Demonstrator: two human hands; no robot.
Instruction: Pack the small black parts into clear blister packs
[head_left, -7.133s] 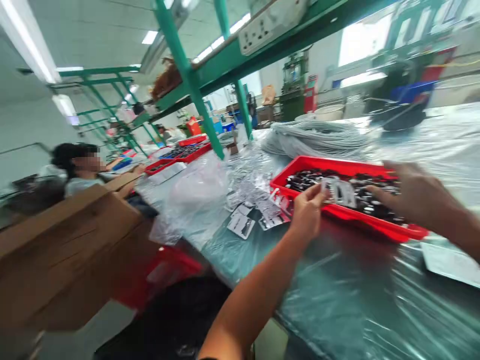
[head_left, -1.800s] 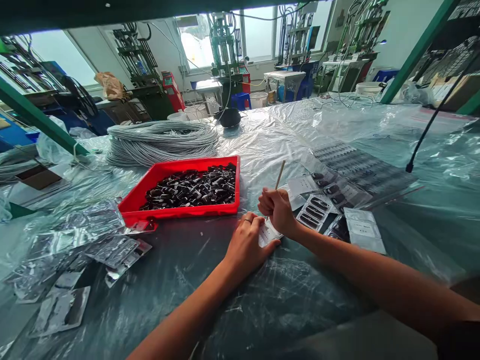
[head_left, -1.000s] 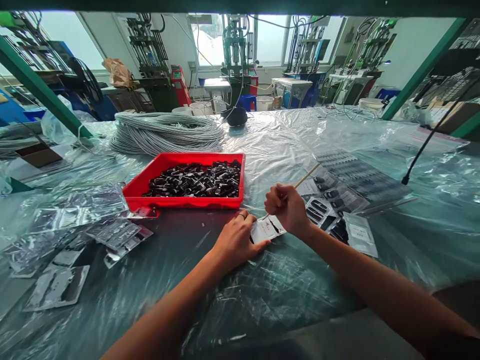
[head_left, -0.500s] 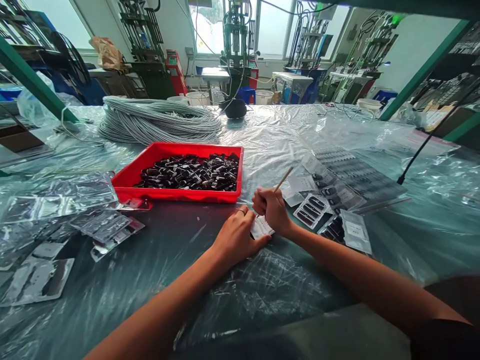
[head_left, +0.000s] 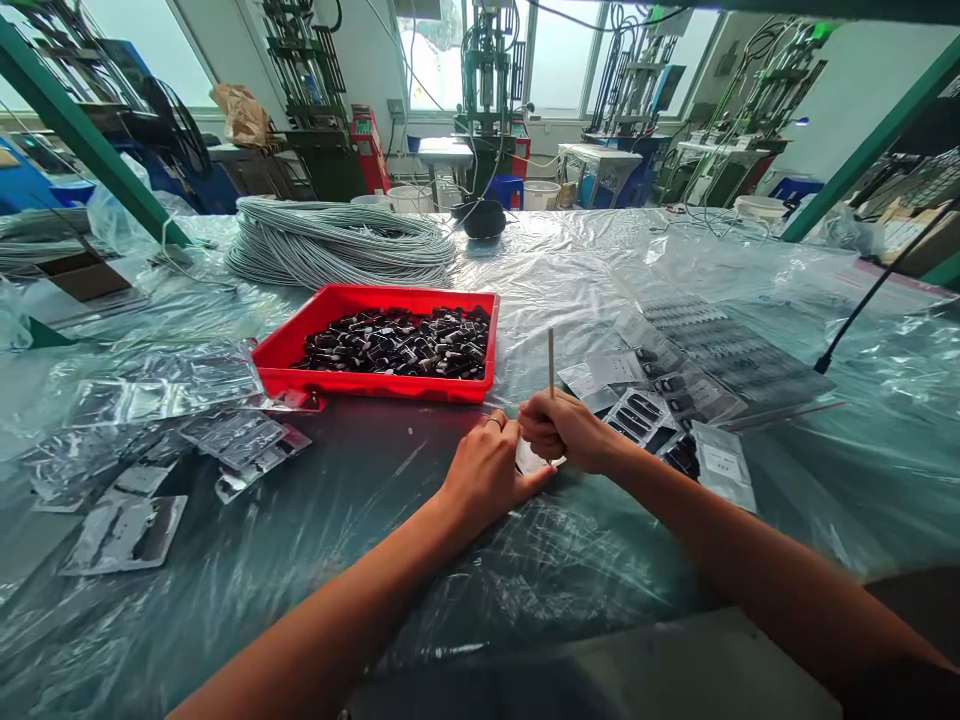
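Note:
My left hand (head_left: 487,475) lies on the plastic-covered table and pins down a small clear packet (head_left: 531,462), most of it hidden under both hands. A ring shows on one finger. My right hand (head_left: 564,432) is closed on a thin wooden stick (head_left: 550,362) that stands nearly upright, its lower end at the packet. Just behind the hands sits a red tray (head_left: 300,380) filled with small black parts (head_left: 397,344).
Filled packets (head_left: 679,400) lie in rows to the right, and empty clear packets (head_left: 180,450) are scattered at the left. A coil of grey cable (head_left: 337,245) lies behind the tray. A black cable (head_left: 870,295) hangs at the right. Green rack posts and machines stand beyond.
The stick in my right hand has swung from a rightward slant to nearly upright. My hands have closed together over the packet. The view shifted slightly.

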